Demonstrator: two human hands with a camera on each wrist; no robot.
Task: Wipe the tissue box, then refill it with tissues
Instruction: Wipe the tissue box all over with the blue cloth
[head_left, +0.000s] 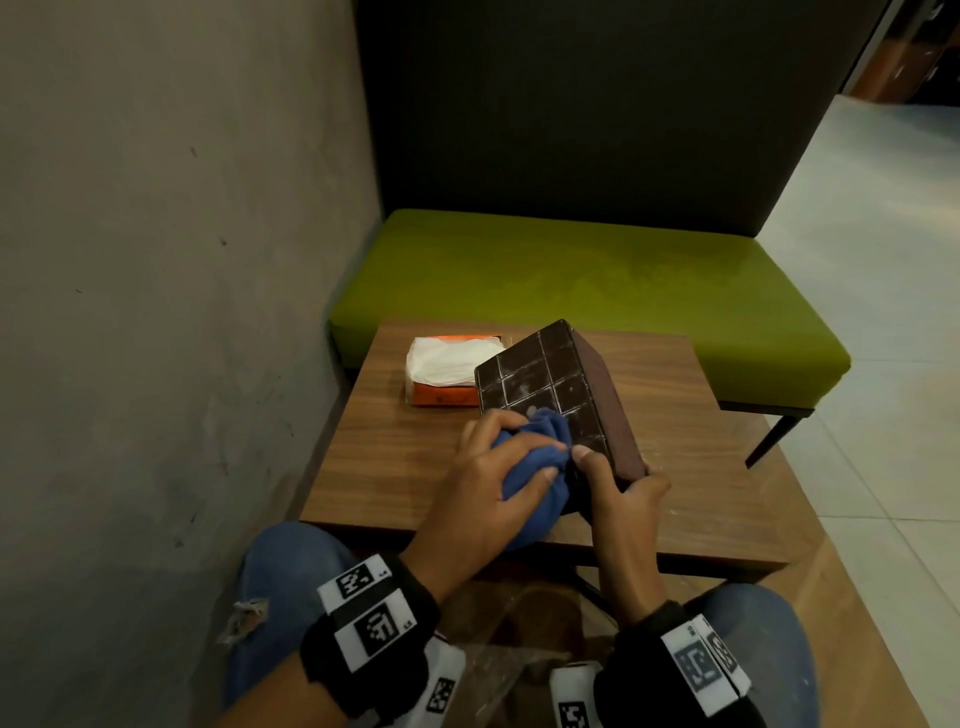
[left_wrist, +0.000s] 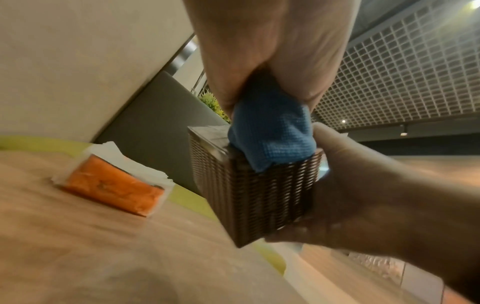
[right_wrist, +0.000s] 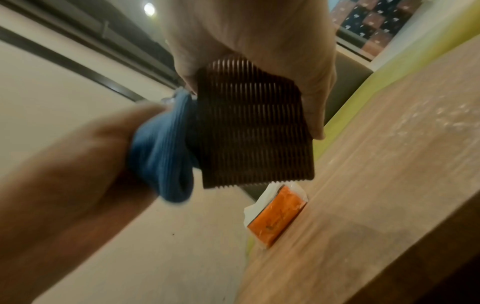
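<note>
Tissue box (head_left: 550, 395), tilted, gripped by right hand (head_left: 621, 499); left hand (head_left: 493, 483) apparently presses cloth (head_left: 530, 462).

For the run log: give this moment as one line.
step: wiping | left hand: grips blue cloth on tissue box | right hand: holds box tilted | orange tissue pack: on table
</note>
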